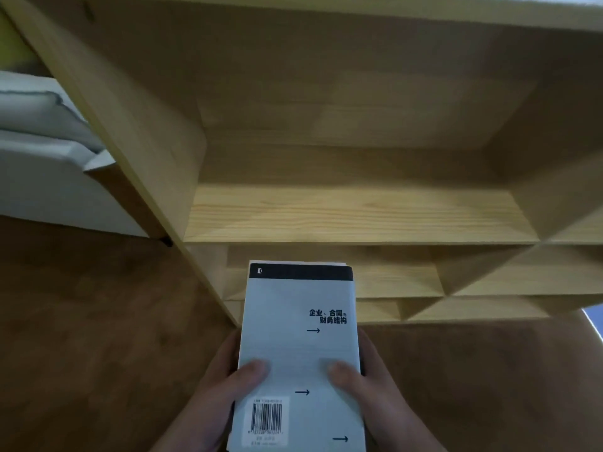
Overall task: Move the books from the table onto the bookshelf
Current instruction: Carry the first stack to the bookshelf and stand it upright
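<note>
Brown wood-look floor (81, 321) spreads across the lower left and lower right of the frame, and a pale cushioned piece of furniture (39, 177) sits at the left edge. I can't tell whether it's a bed or a sofa. A light pine bookshelf (456, 93) takes up everything else, filling the top, middle and right of the view. Its wide shelf board (359, 213) runs across the centre with its grain showing along the whole length, and lower shelves sit beneath it.

At bottom centre, both hands hold a book (293, 321) out in front of the shelf, well apart from any board. It's a grey-white paperback lying back cover up, with a black band at its far end and a barcode near the person. The left hand (222, 380) grips the left edge and the right hand (375, 380) grips the right edge. Each thumb is pressed flat on the cover and the fingers are wrapped down the sides and out of sight. A thin white edge shows past the black band, but I can't tell whether it's a second volume underneath.

This looks like the carrying step, with the book off the table, brought up to the shelf and not yet placed. Next, I'd guess, it has to be lifted and pushed forward to the centre board. It should then be laid flat or turned upright against the side panel so it doesn't tip, before the hands let go.
</note>
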`<state>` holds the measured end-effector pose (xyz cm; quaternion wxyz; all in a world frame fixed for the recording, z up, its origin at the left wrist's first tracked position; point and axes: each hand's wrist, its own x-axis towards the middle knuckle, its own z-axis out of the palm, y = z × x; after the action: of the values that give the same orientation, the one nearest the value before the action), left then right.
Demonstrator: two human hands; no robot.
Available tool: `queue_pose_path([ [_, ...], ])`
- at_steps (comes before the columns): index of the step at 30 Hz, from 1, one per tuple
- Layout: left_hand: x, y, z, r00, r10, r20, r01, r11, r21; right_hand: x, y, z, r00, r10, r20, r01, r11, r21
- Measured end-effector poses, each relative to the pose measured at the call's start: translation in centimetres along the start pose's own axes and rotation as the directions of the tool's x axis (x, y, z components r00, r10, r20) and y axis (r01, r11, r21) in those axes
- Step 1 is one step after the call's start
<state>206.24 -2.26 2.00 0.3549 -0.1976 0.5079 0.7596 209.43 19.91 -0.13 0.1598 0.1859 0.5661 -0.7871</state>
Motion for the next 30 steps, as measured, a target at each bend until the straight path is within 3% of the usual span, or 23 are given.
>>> queue_pose_path([
  [8,4.0,-1.8,2.5,0.995,0.102,0.018,-0.1,0.99,-0.103,4.7,0.8,-4.3,0.997,0.002,0.075,0.001,0.999,-0.038],
  [14,6.9,-2.0,2.5,0.926,0.368,0.082,-0.368,0.93,-0.009,7.5,1.7,-4.9,0.979,-0.179,0.097,0.184,0.981,-0.053],
  [19,9.2,-3.7,0.6,0.848,0.517,0.117,-0.525,0.85,0.051,8.4,4.1,-5.9,0.947,-0.303,0.11,0.319,0.932,-0.174],
  [22,10.5,-5.2,-1.0,0.821,0.507,0.261,-0.535,0.844,0.043,8.6,5.8,-6.9,0.913,-0.387,0.131,0.405,0.899,-0.166],
  [26,14.3,-7.9,-2.7,0.727,0.606,0.323,-0.646,0.763,0.023,9.4,7.7,-7.9,0.86,-0.469,0.201,0.501,0.851,-0.159],
  [30,16.1,-9.4,-2.6,0.588,0.719,0.37,-0.774,0.633,-0.001,9.8,9.5,-8.6,0.808,-0.549,0.214,0.582,0.8,-0.148],
])
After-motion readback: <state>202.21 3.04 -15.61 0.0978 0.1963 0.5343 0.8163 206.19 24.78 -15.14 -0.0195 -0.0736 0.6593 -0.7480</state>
